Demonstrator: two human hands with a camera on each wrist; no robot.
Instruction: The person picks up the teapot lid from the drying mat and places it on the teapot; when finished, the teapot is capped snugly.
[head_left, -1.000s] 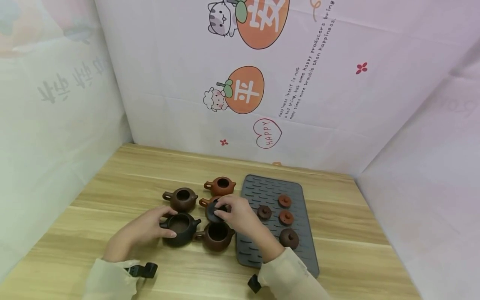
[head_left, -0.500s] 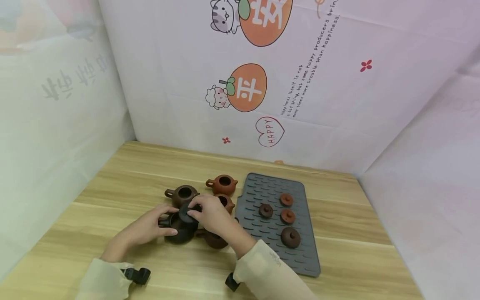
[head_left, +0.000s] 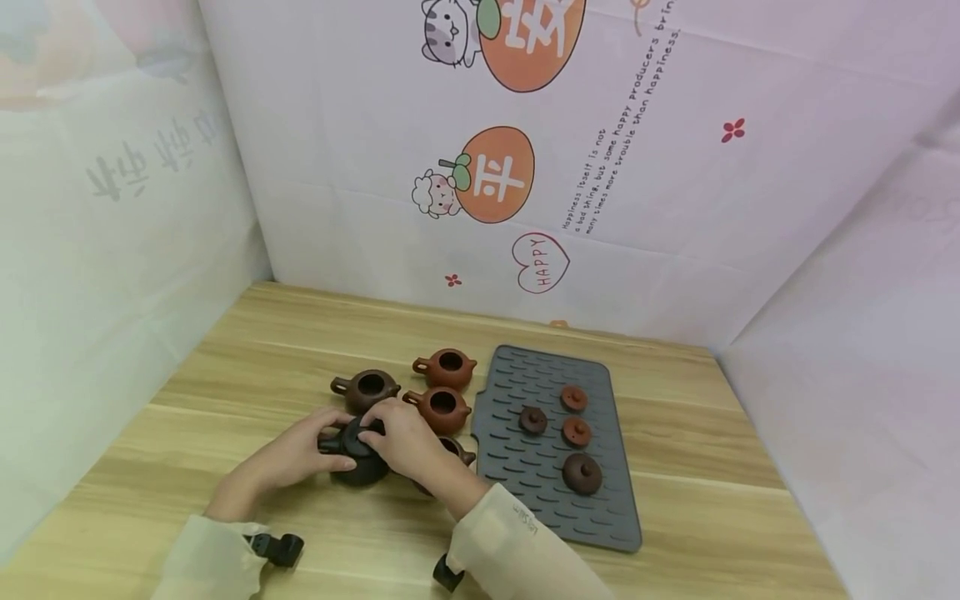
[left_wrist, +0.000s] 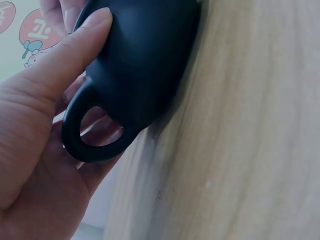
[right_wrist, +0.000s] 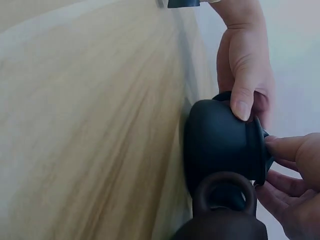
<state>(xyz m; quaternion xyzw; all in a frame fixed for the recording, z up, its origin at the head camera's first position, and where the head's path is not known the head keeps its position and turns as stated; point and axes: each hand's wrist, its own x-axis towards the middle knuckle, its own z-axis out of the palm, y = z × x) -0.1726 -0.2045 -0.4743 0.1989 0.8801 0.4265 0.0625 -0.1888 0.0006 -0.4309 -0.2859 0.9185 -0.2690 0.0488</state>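
A black teapot [head_left: 362,472] stands on the table at the front left of a group of teapots. My left hand [head_left: 300,457] grips its handle side; in the left wrist view the thumb presses the upper wall beside the loop handle [left_wrist: 75,125]. My right hand [head_left: 405,437] pinches a black lid [head_left: 356,437] on the teapot's mouth. The right wrist view has the lid [right_wrist: 262,155] against the rim, held by thumb and fingers. Whether it is fully seated cannot be told. A brown teapot [head_left: 459,451] is partly hidden behind my right hand.
Two reddish teapots [head_left: 451,367] and a dark brown teapot [head_left: 365,390] stand lidless behind. To the right lies a grey ridged mat [head_left: 525,507] bearing several lids, including a large brown lid [head_left: 582,473]. A printed cloth wall [head_left: 360,233] rises at the back of the table.
My right hand has carried the black lid left from over the middle teapots onto the black teapot. My left hand has stayed on the teapot.
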